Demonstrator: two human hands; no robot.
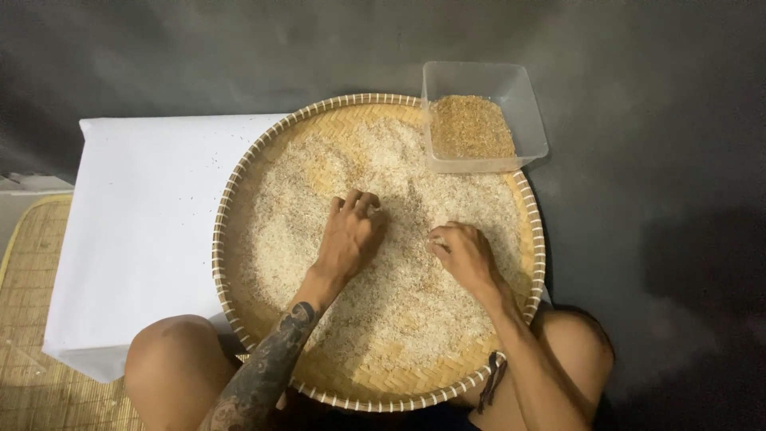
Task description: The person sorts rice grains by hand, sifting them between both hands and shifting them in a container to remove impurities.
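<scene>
I see a woven tray (239,187), matt tan split bamboo or cane by the look, pale wrapped rim. Grain (399,295) on it is dull, off-white, gritty. Tub (531,108) is clear smooth plastic. Sheet (144,231) is matt white cloth. Floor mat (32,319) is coarse woven straw.

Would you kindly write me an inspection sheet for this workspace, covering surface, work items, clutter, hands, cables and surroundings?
Surface: white sheet on a low support, dotted with tiny dark specks.
Job's things: round woven tray spread with pale rice grains; clear plastic tub of brownish husky grains resting on the tray's far rim.
Clutter: nothing seen.
Grippers: left hand lies fingers-down in the rice; right hand is curled with fingertips pinched at the grains.
Cables: nothing seen.
Surroundings: dark grey floor; woven mat at left; the person's bare knees under the tray.
</scene>
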